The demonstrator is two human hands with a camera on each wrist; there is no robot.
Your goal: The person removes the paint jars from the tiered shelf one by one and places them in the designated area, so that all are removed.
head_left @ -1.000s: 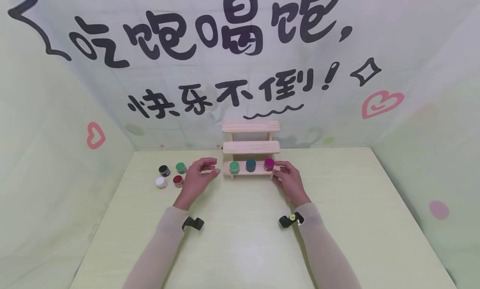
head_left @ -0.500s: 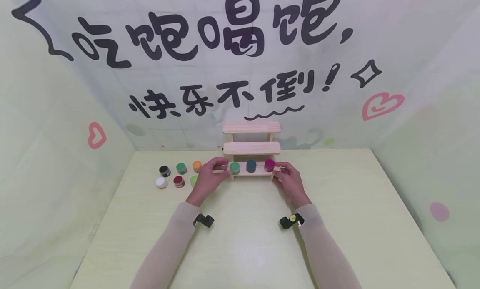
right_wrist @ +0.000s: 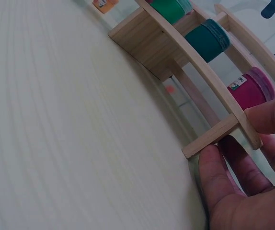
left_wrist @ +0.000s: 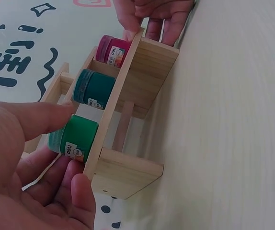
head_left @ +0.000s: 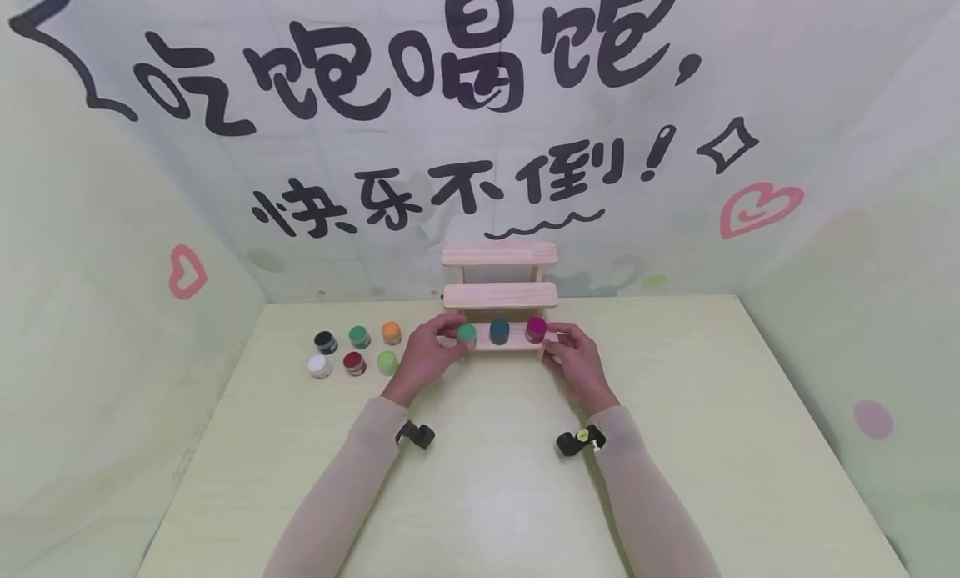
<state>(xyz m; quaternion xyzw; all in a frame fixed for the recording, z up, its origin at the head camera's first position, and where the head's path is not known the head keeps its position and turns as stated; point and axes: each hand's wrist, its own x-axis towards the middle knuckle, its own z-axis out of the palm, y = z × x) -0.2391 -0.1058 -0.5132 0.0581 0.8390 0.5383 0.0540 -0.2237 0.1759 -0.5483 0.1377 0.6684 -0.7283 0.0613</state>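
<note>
Left hand [head_left: 430, 353] has come in from left; now grips green jar [left_wrist: 84, 135] on left end of stand's [head_left: 500, 294] lowest step [head_left: 483, 342]. Right hand [head_left: 580, 361] holds step's right end beside magenta jar [head_left: 536, 330]. I judge jar under control, stand steadied.

Looks like you're in a small fabric-lined booth, tbh. Behind your pale yellow wood-grain worktop [head_left: 510, 478] hangs a whitish cloth backdrop [head_left: 420, 136] with big black Chinese lettering [head_left: 480, 40], and pale cloth side walls [head_left: 90, 336] box you in left and right. Home, office or lab beyond that? Can't tell.
</note>
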